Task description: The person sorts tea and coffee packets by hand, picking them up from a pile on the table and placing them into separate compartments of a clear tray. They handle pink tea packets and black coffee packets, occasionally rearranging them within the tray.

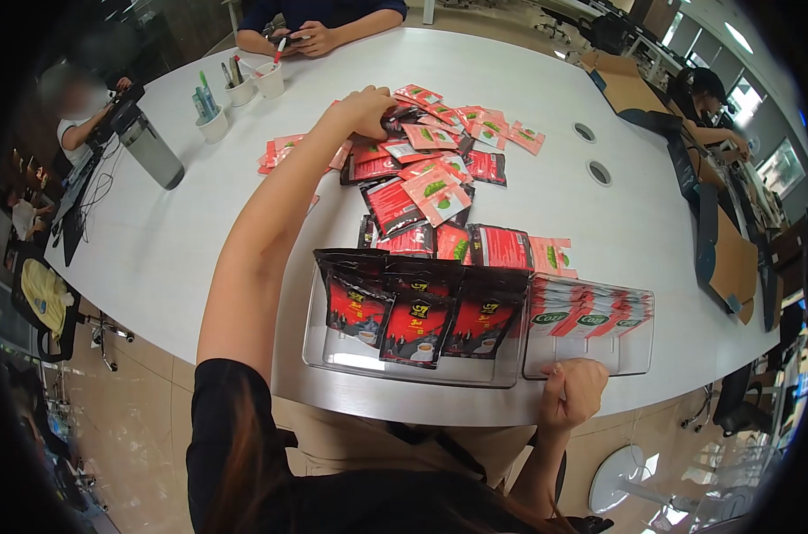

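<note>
My left hand (366,112) reaches to the far side of a loose pile, its fingers curled on a black coffee packet (402,117); the fingertips are partly hidden. Pink Cozy sachets (437,192) and red-and-black coffee packets (391,205) lie mixed in that pile. Nearer me, a clear plastic bin (351,360) holds upright G7 3in1 coffee packets (417,327). To its right, a smaller clear bin (631,358) holds a row of upright Cozy sachets (591,311). My right hand (575,390) is closed in a loose fist at the small bin's front edge, with nothing visible in it.
Pens stand in white cups (269,82) at the far left, near a grey bottle (150,147). Opposite me, a person's hands (313,39) hold a dark object. Two round holes pierce the white table (546,191). Opened cardboard boxes (729,258) line the right edge.
</note>
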